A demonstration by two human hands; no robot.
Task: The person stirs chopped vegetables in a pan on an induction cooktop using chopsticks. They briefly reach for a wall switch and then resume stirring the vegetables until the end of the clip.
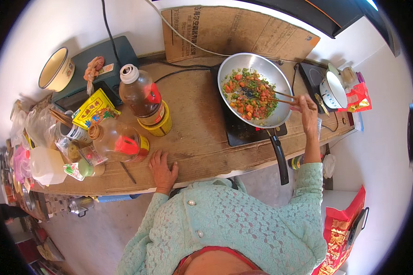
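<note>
A pair of wooden chopsticks [283, 98] is held in my right hand [306, 111], its fingers closed round them. Their tips reach into chopped red and green vegetables [248, 95] in a silver frying pan [231, 64]. The pan rests on a black induction cooktop [243, 137], its black handle [280, 158] jutting over the front edge of the table. My left hand [163, 170] lies flat on the table edge with its fingers spread, holding nothing. Nearest to it is a tipped plastic bottle [119, 137] with a red label and brown cap.
A large bottle of dark liquid [140, 91] stands in a yellow container [161, 123]. Jars, bags and a yellow packet [95, 110] crowd the left side. Cardboard [234, 34] leans on the wall behind the pan. A white enamel pot [332, 90] sits at right.
</note>
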